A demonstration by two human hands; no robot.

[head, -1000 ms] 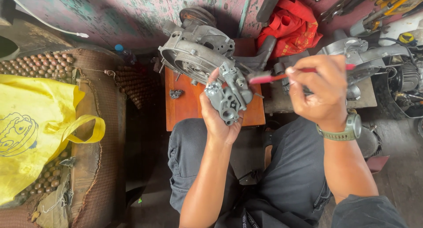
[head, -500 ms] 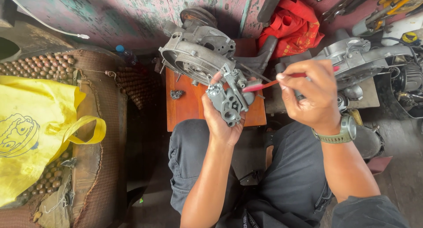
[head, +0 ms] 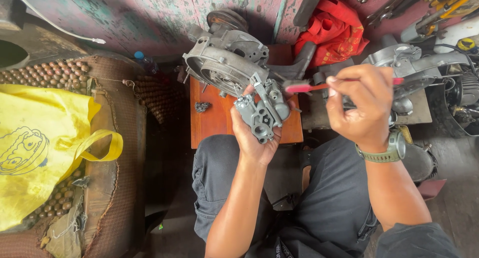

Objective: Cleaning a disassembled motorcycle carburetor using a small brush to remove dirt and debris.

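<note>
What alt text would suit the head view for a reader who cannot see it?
A seated person's left hand holds a grey metal carburetor while the right hand points a red brush at it. Beyond sit an engine casing on a wooden stool, and a yellow bag at left.

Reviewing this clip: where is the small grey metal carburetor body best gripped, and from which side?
Probably from beneath, around its lower blocky body. The carburetor already sits that way in the left hand, palm under it, ports and linkage facing up. That leaves its top free for the pink-handled brush in the right hand.
</note>
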